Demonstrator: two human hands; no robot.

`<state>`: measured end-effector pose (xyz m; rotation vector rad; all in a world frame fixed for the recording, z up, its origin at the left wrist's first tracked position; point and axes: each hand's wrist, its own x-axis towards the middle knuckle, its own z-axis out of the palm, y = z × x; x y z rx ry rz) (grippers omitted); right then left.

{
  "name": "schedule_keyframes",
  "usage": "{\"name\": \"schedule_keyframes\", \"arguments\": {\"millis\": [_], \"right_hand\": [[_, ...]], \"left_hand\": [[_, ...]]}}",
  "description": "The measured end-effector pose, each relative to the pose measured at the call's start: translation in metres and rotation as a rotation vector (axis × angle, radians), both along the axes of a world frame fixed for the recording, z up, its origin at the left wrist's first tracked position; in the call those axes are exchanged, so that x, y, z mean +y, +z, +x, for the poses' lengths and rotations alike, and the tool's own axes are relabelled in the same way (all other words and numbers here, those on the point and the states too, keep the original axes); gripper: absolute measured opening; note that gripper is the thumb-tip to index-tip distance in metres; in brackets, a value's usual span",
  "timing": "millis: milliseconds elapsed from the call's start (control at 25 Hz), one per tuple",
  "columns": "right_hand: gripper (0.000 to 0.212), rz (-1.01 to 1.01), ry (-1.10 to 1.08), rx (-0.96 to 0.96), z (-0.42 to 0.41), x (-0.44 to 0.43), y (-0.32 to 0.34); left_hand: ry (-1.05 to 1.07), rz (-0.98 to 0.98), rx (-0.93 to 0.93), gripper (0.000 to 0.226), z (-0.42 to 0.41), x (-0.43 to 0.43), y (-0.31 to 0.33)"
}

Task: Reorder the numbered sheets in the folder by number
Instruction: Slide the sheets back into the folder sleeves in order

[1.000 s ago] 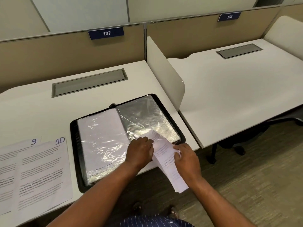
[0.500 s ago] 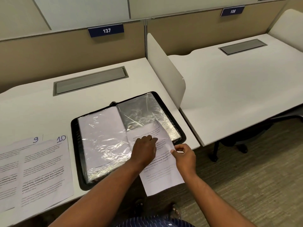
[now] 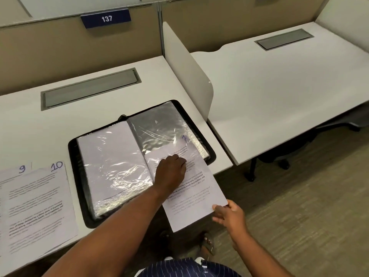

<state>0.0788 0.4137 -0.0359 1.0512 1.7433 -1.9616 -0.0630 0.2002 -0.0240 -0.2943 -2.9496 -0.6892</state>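
A black zip folder [image 3: 78, 184] lies open on the desk, its clear sleeves shining. The left sleeve [image 3: 111, 160] shows a blank white sheet. A printed sheet marked 7 [image 3: 199, 196] has its top end under the plastic of the right sleeve [image 3: 159, 126], while its lower half hangs past the desk edge. My left hand [image 3: 171, 168] rests on this sheet at the sleeve's mouth, fingers curled on the plastic. My right hand [image 3: 229, 214] pinches the sheet's lower right corner. Sheets 9 [image 3: 12, 188] and 10 [image 3: 40, 206] lie overlapping on the desk to the left.
A white divider panel [image 3: 185, 66] stands just right of the folder, with a second desk [image 3: 279, 96] beyond it. A grey cable hatch [image 3: 89, 88] sits behind the folder. A chair base [image 3: 279, 160] stands on the carpet under the right desk.
The sheet marked 7 was bent and mostly outside; it now lies flat with its top farther under the plastic. My right hand has shifted down to the sheet's lower corner.
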Motion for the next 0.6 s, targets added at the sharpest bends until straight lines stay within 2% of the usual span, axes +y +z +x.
{"name": "schedule_keyframes", "arguments": {"millis": [280,400,600], "right_hand": [[0.027,-0.264,-0.071,-0.096,0.027,-0.025,-0.011],[0.026,-0.265,-0.089,-0.077,0.023,-0.031,-0.010],[0.024,-0.209,-0.107,-0.042,0.001,-0.033,-0.004]], "left_hand": [[-0.001,-0.075,0.048,0.013,0.004,-0.001,-0.010],[-0.015,-0.137,0.074,0.004,0.004,-0.003,-0.011],[-0.023,-0.151,0.108,0.007,0.006,0.007,-0.007]]}}
